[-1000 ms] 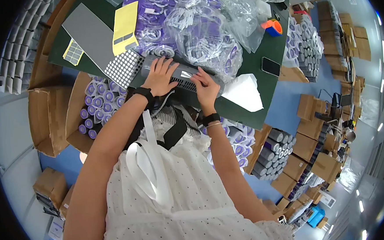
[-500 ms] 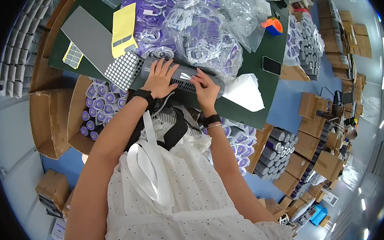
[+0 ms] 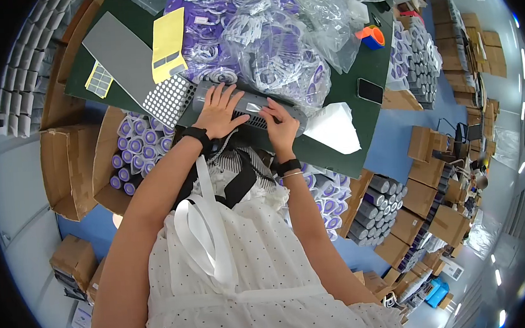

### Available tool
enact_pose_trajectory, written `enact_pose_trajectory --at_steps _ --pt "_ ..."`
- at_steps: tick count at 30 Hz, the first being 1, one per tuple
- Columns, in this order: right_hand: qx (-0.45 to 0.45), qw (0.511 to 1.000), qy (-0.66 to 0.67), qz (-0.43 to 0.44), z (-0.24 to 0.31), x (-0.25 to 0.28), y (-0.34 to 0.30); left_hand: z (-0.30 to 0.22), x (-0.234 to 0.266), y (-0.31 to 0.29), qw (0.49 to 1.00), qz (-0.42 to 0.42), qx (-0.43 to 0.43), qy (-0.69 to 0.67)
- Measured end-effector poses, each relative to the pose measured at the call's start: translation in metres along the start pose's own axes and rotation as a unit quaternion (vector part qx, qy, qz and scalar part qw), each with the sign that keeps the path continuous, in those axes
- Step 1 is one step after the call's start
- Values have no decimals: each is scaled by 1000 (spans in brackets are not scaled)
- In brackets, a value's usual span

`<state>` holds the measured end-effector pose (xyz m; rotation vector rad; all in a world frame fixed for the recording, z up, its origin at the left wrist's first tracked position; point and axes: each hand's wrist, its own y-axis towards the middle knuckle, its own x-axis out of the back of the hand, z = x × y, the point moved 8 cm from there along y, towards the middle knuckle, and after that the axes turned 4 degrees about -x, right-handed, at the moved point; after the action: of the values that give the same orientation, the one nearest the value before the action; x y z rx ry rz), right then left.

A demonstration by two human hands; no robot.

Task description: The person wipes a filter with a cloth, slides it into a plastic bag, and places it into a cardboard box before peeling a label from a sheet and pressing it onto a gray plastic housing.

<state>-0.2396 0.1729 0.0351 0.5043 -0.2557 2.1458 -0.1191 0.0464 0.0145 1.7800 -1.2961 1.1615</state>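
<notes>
Gray cylinder [image 3: 258,99] lay upper center of frame. Hands apart: left hand [image 3: 216,117] spread over it, right hand [image 3: 281,127] bunched near pale label [image 3: 253,108], pinch unclear. Label sat on; smoothing judged unfinished.

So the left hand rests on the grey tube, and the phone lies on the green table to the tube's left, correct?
No: the head view shows the phone on the green table to the right of the grey tube. The left hand does rest on the tube.
</notes>
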Motion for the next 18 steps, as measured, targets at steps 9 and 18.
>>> enact_pose_trajectory --at_steps 9,18 --pt "-6 1000 -22 3 3 -1 -2 -1 2 4 998 -66 12 -14" --pt "-19 998 -54 39 2 -3 -6 -5 9 9 986 -167 12 -13"
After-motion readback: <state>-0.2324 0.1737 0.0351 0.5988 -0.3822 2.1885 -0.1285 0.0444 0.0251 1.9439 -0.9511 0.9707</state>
